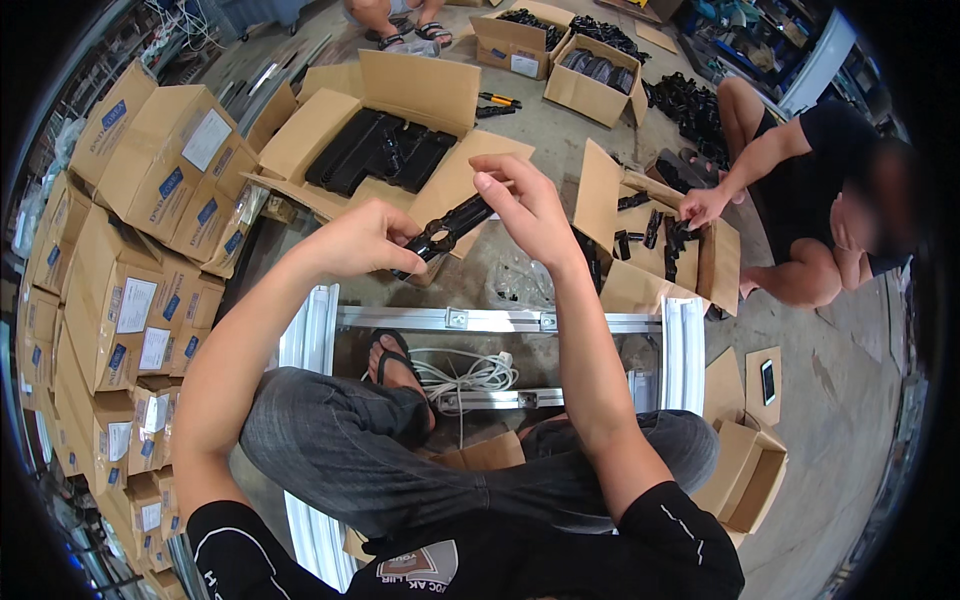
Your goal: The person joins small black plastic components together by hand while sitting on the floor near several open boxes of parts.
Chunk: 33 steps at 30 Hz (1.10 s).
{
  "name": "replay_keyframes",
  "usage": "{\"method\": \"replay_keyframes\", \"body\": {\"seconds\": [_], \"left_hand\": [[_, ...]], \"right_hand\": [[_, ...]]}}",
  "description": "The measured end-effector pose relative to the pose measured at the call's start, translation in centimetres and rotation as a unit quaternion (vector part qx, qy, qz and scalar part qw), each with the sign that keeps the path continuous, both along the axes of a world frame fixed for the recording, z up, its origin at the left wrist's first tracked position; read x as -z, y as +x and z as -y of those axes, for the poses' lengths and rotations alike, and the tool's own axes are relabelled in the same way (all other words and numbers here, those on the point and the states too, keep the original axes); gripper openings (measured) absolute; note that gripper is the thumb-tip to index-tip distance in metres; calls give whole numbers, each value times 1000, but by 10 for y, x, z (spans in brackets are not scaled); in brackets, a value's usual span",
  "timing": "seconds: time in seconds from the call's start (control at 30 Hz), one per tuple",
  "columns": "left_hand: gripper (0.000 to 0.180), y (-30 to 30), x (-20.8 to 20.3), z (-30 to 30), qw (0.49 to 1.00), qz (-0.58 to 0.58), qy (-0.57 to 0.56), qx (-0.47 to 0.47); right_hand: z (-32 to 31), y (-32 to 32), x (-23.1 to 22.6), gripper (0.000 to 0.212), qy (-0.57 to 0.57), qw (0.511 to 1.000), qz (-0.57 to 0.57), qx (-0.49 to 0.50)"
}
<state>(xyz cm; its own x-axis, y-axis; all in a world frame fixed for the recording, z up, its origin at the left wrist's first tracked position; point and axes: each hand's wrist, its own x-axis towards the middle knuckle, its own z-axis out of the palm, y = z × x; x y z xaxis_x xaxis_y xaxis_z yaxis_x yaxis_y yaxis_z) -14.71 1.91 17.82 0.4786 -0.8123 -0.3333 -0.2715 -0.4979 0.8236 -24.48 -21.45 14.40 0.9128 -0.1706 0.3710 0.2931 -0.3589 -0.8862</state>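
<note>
My left hand (368,240) pinches the lower end of a long black plastic part (440,234) with a round hole through its middle. The part slants up to the right, over the open boxes. At its upper end is my right hand (528,208), thumb and fingers bent about it; the palm hides that end. Beyond my hands, an open cardboard box (419,82) holds wide black plastic pieces (380,150), with a smaller black part lying on top. To the right, another open box (722,260) contains several small black parts (652,230).
Cardboard boxes (130,310) are stacked at the left. A metal frame (600,322) lies around my legs, with a coiled white cable (470,372) inside it. At the right, a co-worker's hand (706,206) reaches into the parts box. A phone (768,382) rests on cardboard.
</note>
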Motion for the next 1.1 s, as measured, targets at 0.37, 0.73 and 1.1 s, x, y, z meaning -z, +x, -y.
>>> {"method": "replay_keyframes", "body": {"seconds": [0.37, 0.73, 1.1], "left_hand": [[32, -8, -14, 7, 981, -184, -64, -17], [30, -24, 1, 22, 948, -290, -91, -90], [45, -33, -8, 36, 946, -247, -117, -174]], "right_hand": [[-11, 17, 41, 60, 383, 911, -50, -142], [-30, 13, 30, 32, 349, 934, -53, -56], [39, 34, 90, 46, 298, 947, -114, 31]]}}
